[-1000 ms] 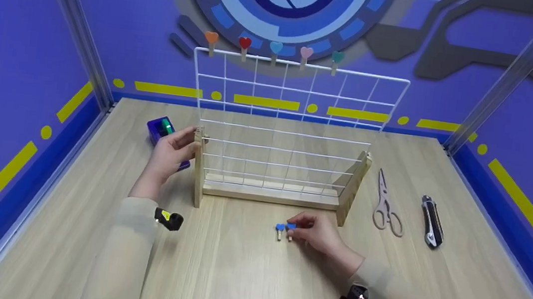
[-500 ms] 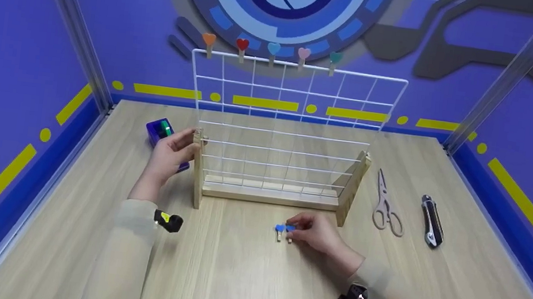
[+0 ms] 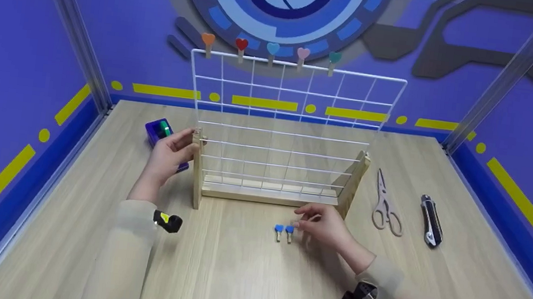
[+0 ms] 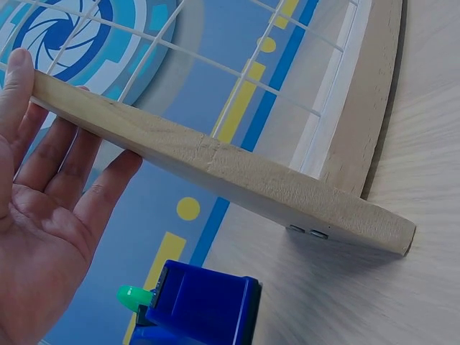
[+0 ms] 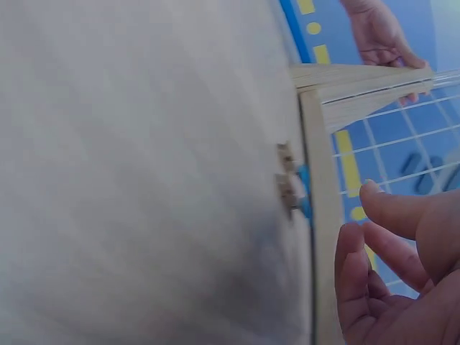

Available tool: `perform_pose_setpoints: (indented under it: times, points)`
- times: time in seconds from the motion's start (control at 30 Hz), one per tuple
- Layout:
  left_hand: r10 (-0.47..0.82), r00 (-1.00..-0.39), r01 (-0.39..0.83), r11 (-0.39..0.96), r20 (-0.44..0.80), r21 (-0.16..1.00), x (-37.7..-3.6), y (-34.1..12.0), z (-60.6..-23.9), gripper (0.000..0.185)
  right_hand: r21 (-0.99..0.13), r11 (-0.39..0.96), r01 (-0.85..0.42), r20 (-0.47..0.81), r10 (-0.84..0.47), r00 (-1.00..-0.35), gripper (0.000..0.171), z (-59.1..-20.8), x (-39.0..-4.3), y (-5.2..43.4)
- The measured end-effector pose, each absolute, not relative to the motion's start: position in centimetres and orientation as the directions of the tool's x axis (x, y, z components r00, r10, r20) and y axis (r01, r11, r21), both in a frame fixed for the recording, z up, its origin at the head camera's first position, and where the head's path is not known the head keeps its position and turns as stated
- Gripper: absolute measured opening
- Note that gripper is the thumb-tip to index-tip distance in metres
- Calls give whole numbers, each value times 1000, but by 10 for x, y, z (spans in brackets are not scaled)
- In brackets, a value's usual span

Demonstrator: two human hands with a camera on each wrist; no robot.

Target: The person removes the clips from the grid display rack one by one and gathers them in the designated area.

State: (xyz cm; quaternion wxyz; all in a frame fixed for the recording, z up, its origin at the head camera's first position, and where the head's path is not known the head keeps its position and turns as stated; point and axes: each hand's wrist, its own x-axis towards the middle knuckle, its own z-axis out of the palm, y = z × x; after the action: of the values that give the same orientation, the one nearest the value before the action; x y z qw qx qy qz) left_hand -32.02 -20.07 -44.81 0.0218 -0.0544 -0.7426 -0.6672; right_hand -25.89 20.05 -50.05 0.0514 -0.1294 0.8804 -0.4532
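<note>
Our two hands are well apart. The right hand [image 3: 325,225] is relaxed over the counter [image 3: 232,271], thumb and fingertips parted with nothing between them, while the left hand [image 3: 167,158] grips the left wooden post [image 3: 197,176] near its upper end. Just left of our right fingertips, and clear of them, lie two blue heart clips [image 3: 289,233], side by side with their hearts pointing away from us. Past these, between the hands, runs the wooden base bar [image 3: 266,199]; the right wooden post [image 3: 357,185] rises just beyond our right hand. To the right of that hand we have the scissors [image 3: 383,208] and, further out, the utility knife [image 3: 432,222]. A dark blue object [image 4: 208,305] with a green piece sits just beyond our left hand, outside the post.

Farther off, the white wire grid [image 3: 281,89] stands between the posts, above both hands. Along its top wire we count five heart clips: orange [image 3: 208,39], red [image 3: 242,44], light blue [image 3: 272,48], pink [image 3: 303,53] and green [image 3: 334,57]. By our reading, the stand is assembled and those five are placed; the blue pair, not yet on the wire, looks like what is left.
</note>
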Motion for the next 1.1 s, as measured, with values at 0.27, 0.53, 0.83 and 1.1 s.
perform_pose_setpoints:
  times: [0.27, 0.53, 0.83, 1.1]
  points:
    - [52, -993, 110, 112, 105, 988, -320, -201, -449, 59, -851, 477, -221, 60, -329, -942, 26, -467, -257, 206]
    - [44, -993, 116, 118, 111, 986, -319, -201, -448, 58, -849, 440, -294, 144, -341, -929, 28, -413, -250, 209]
    - [34, -995, 96, 124, 92, 988, -318, -201, -448, 55, -847, 372, -379, 273, -308, -912, 28, -344, -249, 210]
    - [27, -994, 110, 123, 108, 986, -319, -200, -448, 59, -829, 186, -527, 483, -234, -844, 26, -279, -262, 218]
